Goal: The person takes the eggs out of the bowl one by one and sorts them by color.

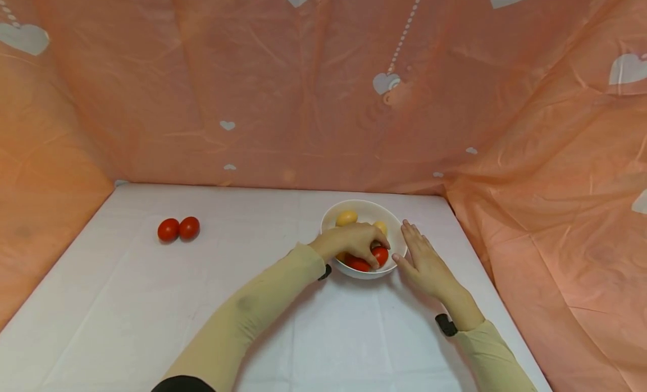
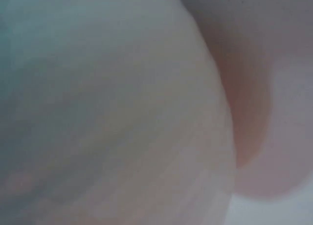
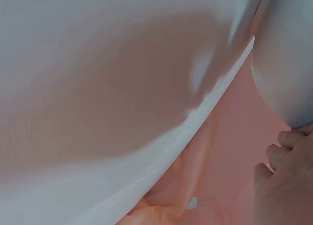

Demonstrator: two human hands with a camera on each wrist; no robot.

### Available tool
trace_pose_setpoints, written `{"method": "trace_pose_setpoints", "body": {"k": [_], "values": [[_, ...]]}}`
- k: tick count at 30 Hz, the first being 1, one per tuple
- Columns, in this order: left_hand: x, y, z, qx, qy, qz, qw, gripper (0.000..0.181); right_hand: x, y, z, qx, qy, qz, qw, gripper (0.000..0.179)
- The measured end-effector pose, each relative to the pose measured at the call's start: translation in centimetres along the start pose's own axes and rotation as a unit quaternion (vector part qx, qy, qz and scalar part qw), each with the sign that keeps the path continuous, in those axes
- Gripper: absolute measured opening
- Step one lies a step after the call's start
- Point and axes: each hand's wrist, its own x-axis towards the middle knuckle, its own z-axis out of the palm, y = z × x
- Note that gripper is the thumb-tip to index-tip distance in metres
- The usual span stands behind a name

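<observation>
A white bowl [image 1: 354, 205] stands at the right of the table, holding several red tomatoes and yellow, egg-shaped fruits. My left hand [image 1: 354, 239] reaches over its left rim, thumb and fingers curled about a red tomato [image 1: 380, 256] inside. Another red tomato [image 1: 358, 264] lies under that hand, and a yellow fruit [image 1: 346, 217] sits toward the back. Fingers straight, my right hand [image 1: 427, 268] rests against the bowl's right side. In the right wrist view, its fingertips meet the bowl's wall [image 3: 288, 63]. The left wrist view is filled by a blurred, pale curved surface.
Two red tomatoes [image 1: 179, 229] lie side by side at the table's far left. White cloth [image 1: 227, 257] covers the table. Orange drapes [image 1: 303, 100] with pale hearts hang behind it and along both sides.
</observation>
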Motion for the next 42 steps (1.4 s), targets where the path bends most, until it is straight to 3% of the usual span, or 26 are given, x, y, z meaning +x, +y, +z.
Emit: {"method": "trace_pose_setpoints", "body": {"k": [6, 18, 26, 35, 42], "values": [[-0.1, 0.2, 0.1, 0.015, -0.001, -0.008, 0.9998, 0.054, 0.0, 0.0, 0.0, 0.001, 0.002, 0.002, 1.0000, 0.077], [-0.5, 0.3, 0.5, 0.013, 0.019, 0.013, 0.9997, 0.053, 0.0, 0.0, 0.3, 0.008, 0.007, -0.002, 0.9999, 0.077], [-1.2, 0.1, 0.5, 0.000, 0.059, 0.055, 0.9968, 0.051, -0.2, 0.0, 0.2, 0.006, 0.013, -0.006, 0.9999, 0.076], [-2.3, -0.5, 0.6, -0.049, 0.104, 0.066, 0.9912, 0.051, -0.2, -0.1, 0.3, 0.007, 0.015, -0.006, 0.9998, 0.077], [-3.5, -0.6, 0.1, -0.050, 0.161, 0.061, 0.9838, 0.054, -0.2, 0.0, 0.3, 0.005, 0.015, -0.003, 0.9999, 0.077]]}}
